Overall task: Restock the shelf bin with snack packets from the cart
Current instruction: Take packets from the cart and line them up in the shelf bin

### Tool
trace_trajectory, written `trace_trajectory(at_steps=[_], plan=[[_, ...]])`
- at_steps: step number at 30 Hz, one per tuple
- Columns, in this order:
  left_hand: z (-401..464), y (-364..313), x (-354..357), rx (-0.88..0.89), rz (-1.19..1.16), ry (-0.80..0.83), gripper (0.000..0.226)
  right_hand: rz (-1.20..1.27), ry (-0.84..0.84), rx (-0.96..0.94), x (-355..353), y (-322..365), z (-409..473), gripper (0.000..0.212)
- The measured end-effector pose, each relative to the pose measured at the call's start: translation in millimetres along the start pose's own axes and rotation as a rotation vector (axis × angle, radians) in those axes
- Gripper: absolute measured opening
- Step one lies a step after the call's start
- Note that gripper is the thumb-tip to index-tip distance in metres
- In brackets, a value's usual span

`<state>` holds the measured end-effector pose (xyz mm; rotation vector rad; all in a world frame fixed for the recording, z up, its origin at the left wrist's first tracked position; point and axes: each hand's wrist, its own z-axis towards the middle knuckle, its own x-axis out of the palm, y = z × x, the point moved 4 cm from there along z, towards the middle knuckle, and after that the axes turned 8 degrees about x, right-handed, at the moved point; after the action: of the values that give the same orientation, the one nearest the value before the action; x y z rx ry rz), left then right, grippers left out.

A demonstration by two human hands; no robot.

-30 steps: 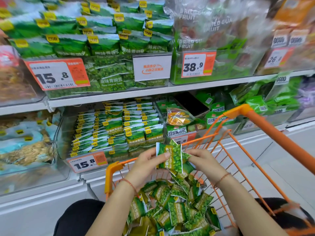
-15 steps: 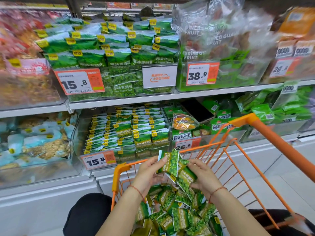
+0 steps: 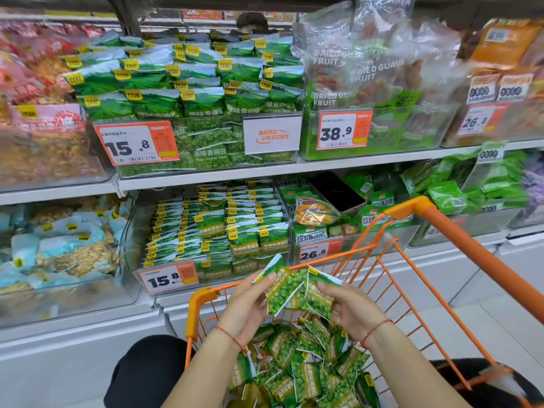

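Observation:
Both of my hands hold a small bunch of green pea snack packets [image 3: 290, 290] above the orange wire cart [image 3: 435, 219]. My left hand [image 3: 250, 304] grips the bunch from the left, thumb on top. My right hand [image 3: 347, 310] holds it from the right and below. Several more green packets [image 3: 309, 369] lie loose in the cart under my hands. The clear shelf bin [image 3: 129, 240] with the 15.8 price tag stands on the lower shelf just beyond the cart, lined with rows of the same green packets [image 3: 217, 228].
An upper-shelf bin [image 3: 206, 148] holds larger green pea bags. To the right stand a dried guava bin [image 3: 368, 134] and a mixed vegetable crisp bin [image 3: 321, 248] with a black phone [image 3: 338, 191] on top. Bins of pale blue packets [image 3: 59, 248] sit left. The cart handle [image 3: 477, 254] runs down the right.
The view has tilted up and shifted, showing more of the top shelf. My hands have stayed over the cart, regrouping the packets; the bunch now fans out wider between them.

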<state>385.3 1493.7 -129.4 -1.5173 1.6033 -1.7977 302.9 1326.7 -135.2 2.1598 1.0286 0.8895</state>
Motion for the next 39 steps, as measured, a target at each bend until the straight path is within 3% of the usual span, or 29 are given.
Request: trace_trajectory(at_steps=[5,8,11,17,24,28,31,32,35,36,39], plan=[[1.7,-2.6,-1.3,0.044,0.037,-0.032,0.063,-0.159,0.023,0.055,9.2,-7.6,-2.4,0.039],[3.3,-1.9,-2.2,0.072,0.143,-0.019,0.045,-0.214,-0.033,0.051,14.3,-5.5,-8.8,0.019],[2.9,1.4,1.5,0.071,0.269,0.032,0.023,-0.261,0.045,0.085,17.3,-6.5,-10.9,0.042],[0.6,-0.4,2.9,0.133,0.273,-0.018,0.020,-0.227,0.271,0.130,24.5,-15.0,-9.5,0.043],[-0.2,-17.2,-8.5,0.252,0.270,-0.183,0.025,-0.095,0.146,0.101,12.3,-13.4,1.6,0.037],[-2.7,-13.9,-2.1,0.177,0.206,-0.086,0.015,-0.027,0.114,-0.042,7.8,-6.7,9.8,0.075],[-3.5,-9.1,0.1,0.141,0.200,-0.047,0.018,-0.029,0.114,-0.045,6.6,-7.5,12.3,0.093],[-2.7,-8.9,-0.5,0.135,0.181,-0.047,0.021,-0.050,0.102,-0.038,7.5,-7.4,10.4,0.093],[-0.5,-10.9,-2.0,0.103,0.097,-0.009,0.042,-0.021,0.096,-0.060,5.0,-7.0,8.2,0.061],[0.1,-11.1,-2.7,0.093,0.076,0.009,0.048,-0.060,0.098,-0.055,5.3,-7.5,8.2,0.061],[0.4,-7.9,-3.1,0.038,0.115,0.041,0.050,-0.174,0.119,-0.095,13.9,-9.6,3.5,0.089]])
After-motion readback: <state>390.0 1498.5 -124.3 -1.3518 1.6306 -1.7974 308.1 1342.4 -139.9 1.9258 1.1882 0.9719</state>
